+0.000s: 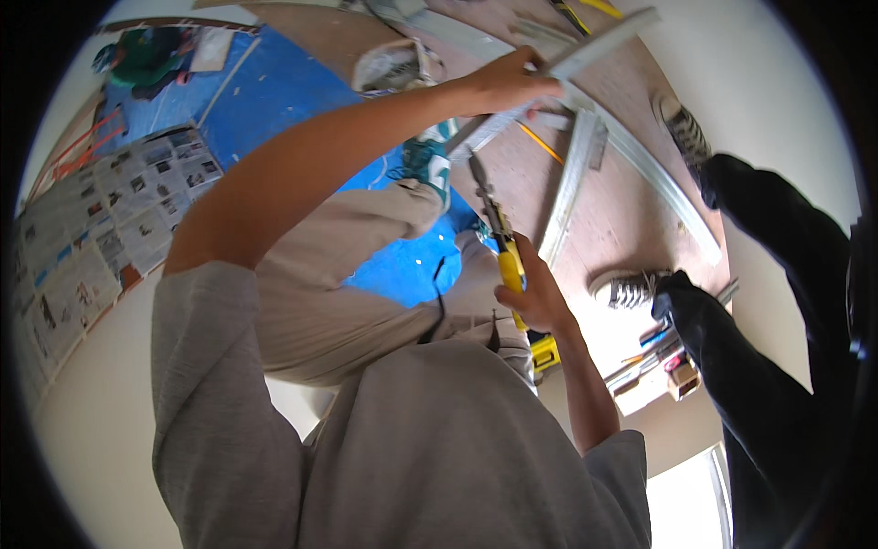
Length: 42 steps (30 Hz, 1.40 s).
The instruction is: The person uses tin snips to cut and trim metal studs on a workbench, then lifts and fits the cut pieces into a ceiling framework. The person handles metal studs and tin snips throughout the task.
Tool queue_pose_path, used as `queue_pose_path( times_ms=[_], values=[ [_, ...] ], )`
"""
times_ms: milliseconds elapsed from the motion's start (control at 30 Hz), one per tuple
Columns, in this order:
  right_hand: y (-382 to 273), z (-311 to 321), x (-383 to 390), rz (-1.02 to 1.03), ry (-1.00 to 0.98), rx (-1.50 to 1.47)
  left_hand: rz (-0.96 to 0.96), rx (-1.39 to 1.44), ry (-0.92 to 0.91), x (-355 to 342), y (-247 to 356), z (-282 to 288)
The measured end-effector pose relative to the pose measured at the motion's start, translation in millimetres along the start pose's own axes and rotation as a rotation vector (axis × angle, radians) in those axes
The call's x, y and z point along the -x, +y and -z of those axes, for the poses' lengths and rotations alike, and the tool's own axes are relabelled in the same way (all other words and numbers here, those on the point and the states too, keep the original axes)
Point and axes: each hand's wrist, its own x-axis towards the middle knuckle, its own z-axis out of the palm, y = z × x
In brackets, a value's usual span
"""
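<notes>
My left hand grips a galvanized metal channel that slants from the top right down toward my shoe. My right hand is closed around yellow-handled metal snips, whose dark jaws point up at the lower end of that channel; whether they touch it I cannot tell. More metal channels lie crossed on the floor beside my hands, with a thin yellow strip among them. My teal-and-white shoe is just left of the snips' tip.
A blue sheet and spread newspapers cover the left side. A whitish container stands above my left arm. Another person's black-trousered legs and sneakers are close on my right, with tools and small boxes beside them.
</notes>
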Motion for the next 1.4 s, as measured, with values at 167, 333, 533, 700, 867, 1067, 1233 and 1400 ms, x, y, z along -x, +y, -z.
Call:
queue_pose_path(
  times_ms=[167,333,533,700,867,1067,1233,1400],
  values=[
    [76,-24,-13,-0.116,-0.073,0.036,0.020,-0.137,-0.014,13,-114,-34],
    [116,-55,-14,-0.220,-0.184,0.092,0.171,-0.160,0.078,49,-182,-56],
    [120,-81,-1,-0.170,-0.175,0.089,0.123,-0.258,0.160,80,-203,-65],
    [96,-83,22,-0.161,-0.091,0.152,0.058,-0.323,0.122,81,-163,-89],
    [94,-97,20,-0.119,-0.100,-0.003,-0.092,-0.464,0.060,85,-157,-71],
    [110,-187,-46,-0.092,-0.095,-0.300,-0.104,-0.652,-0.096,99,-203,-22],
    [106,-264,-96,-0.073,0.056,-0.412,-0.180,-0.652,-0.235,90,-232,22],
    [89,-304,-144,-0.001,0.130,-0.400,-0.352,-0.781,-0.297,100,-242,62]
  ],
)
